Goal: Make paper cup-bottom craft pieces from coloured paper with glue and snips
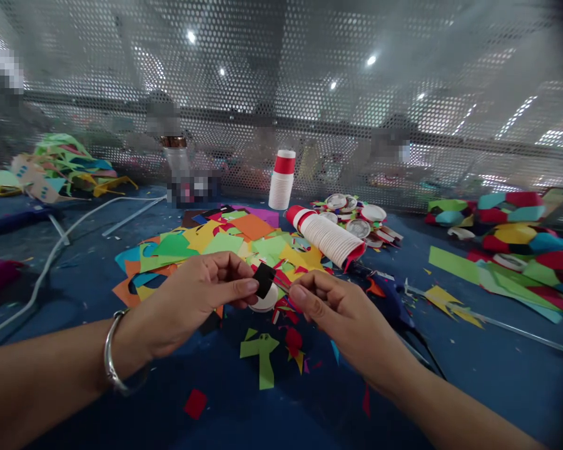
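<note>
A small piece of black paper (264,280) is pinched between the thumb and fingers of my left hand (220,281). My right hand (326,306) is closed around the handles of small scissors (282,282), whose thin blades reach the black paper's right edge. Most of the handles is hidden by my fingers; a bit of pink shows. Below the paper lies a white round disc (264,300), partly covered. Colourful paper scraps (225,244) are heaped just beyond both hands. Nearer to me is a green paper cutout (264,359) with small drawn eyes.
Stacked paper cups (331,237) lie on their side, and another cup stack (281,184) stands upright behind. A blue glue gun (396,303) rests to the right with a clear stick. Cut cup bottoms (359,228) are piled behind it. A white cable (77,228) crosses the left side.
</note>
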Demonstrator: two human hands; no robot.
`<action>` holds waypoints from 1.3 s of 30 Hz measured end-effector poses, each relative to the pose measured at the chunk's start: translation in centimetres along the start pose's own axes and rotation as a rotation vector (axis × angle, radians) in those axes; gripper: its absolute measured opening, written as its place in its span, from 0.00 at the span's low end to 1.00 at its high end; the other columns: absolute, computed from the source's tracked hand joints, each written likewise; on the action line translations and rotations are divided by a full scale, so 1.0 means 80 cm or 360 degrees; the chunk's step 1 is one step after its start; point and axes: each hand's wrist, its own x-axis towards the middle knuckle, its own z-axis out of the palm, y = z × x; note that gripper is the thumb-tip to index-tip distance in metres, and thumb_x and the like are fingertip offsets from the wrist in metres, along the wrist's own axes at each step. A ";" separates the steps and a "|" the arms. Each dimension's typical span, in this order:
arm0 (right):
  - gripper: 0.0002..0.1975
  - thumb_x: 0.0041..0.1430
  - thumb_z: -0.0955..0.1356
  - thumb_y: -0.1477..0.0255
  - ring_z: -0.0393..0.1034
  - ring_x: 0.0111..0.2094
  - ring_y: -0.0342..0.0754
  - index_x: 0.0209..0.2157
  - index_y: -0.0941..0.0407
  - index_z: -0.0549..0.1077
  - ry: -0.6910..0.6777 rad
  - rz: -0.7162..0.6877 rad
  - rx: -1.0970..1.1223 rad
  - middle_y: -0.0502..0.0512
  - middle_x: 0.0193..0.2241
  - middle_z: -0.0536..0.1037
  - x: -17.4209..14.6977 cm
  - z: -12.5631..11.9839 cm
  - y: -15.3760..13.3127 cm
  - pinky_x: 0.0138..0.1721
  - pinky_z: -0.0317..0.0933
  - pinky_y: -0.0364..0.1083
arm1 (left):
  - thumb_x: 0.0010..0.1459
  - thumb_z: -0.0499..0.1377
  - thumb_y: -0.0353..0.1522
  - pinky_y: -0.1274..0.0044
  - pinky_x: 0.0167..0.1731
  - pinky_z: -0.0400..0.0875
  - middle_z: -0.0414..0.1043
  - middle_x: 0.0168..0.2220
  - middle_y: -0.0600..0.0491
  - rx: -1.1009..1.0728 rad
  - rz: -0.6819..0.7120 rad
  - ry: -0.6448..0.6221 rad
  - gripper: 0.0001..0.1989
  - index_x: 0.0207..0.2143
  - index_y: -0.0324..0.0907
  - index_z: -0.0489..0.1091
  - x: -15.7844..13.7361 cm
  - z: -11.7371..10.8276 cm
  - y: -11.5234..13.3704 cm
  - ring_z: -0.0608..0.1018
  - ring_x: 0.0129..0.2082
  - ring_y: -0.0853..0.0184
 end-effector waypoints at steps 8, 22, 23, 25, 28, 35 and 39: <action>0.19 0.65 0.68 0.51 0.47 0.20 0.41 0.35 0.54 0.75 -0.0003 0.0050 0.0009 0.43 0.20 0.60 0.000 0.008 -0.002 0.21 0.43 0.44 | 0.56 0.70 0.36 0.77 0.35 0.71 0.76 0.30 0.57 -0.0087 0.0068 0.0033 0.11 0.33 0.41 0.72 -0.020 -0.003 -0.008 0.79 0.32 0.70; 0.18 0.67 0.68 0.54 0.50 0.22 0.41 0.33 0.54 0.73 -0.0155 0.0055 0.0006 0.43 0.22 0.62 -0.007 0.017 -0.002 0.23 0.47 0.43 | 0.53 0.72 0.32 0.81 0.31 0.72 0.77 0.25 0.57 -0.0176 -0.0060 -0.0178 0.09 0.29 0.40 0.74 -0.028 0.004 -0.012 0.78 0.27 0.73; 0.18 0.67 0.68 0.54 0.50 0.22 0.41 0.33 0.54 0.73 -0.0167 0.0059 0.0011 0.43 0.22 0.62 -0.007 0.017 -0.002 0.23 0.47 0.43 | 0.53 0.72 0.32 0.81 0.30 0.72 0.77 0.25 0.57 -0.0187 -0.0063 -0.0177 0.09 0.29 0.40 0.74 -0.028 0.004 -0.012 0.78 0.27 0.73; 0.17 0.68 0.68 0.55 0.50 0.22 0.40 0.33 0.54 0.73 -0.0186 0.0063 0.0026 0.43 0.22 0.62 -0.008 0.018 -0.003 0.23 0.48 0.42 | 0.53 0.71 0.31 0.81 0.30 0.72 0.77 0.25 0.58 -0.0210 -0.0069 -0.0176 0.09 0.29 0.40 0.74 -0.029 0.003 -0.012 0.78 0.27 0.74; 0.17 0.68 0.67 0.55 0.50 0.22 0.40 0.32 0.54 0.73 -0.0186 0.0061 0.0024 0.43 0.22 0.61 -0.008 0.021 -0.004 0.23 0.48 0.42 | 0.52 0.72 0.31 0.81 0.30 0.72 0.77 0.25 0.57 -0.0217 -0.0082 -0.0186 0.09 0.29 0.40 0.74 -0.030 0.002 -0.014 0.78 0.26 0.73; 0.19 0.69 0.66 0.56 0.53 0.23 0.41 0.30 0.54 0.71 -0.0167 -0.0018 -0.0097 0.44 0.22 0.62 -0.011 0.024 -0.007 0.23 0.49 0.42 | 0.52 0.71 0.34 0.80 0.29 0.72 0.77 0.26 0.57 0.0020 -0.0154 -0.0273 0.11 0.30 0.40 0.72 -0.030 -0.013 -0.011 0.77 0.26 0.72; 0.21 0.68 0.67 0.53 0.48 0.22 0.40 0.29 0.55 0.69 -0.0058 0.0005 -0.0045 0.43 0.22 0.58 -0.013 0.018 -0.005 0.21 0.45 0.42 | 0.55 0.69 0.35 0.78 0.32 0.73 0.76 0.28 0.58 0.0396 -0.0021 -0.0257 0.11 0.37 0.42 0.72 -0.017 -0.039 -0.001 0.78 0.29 0.71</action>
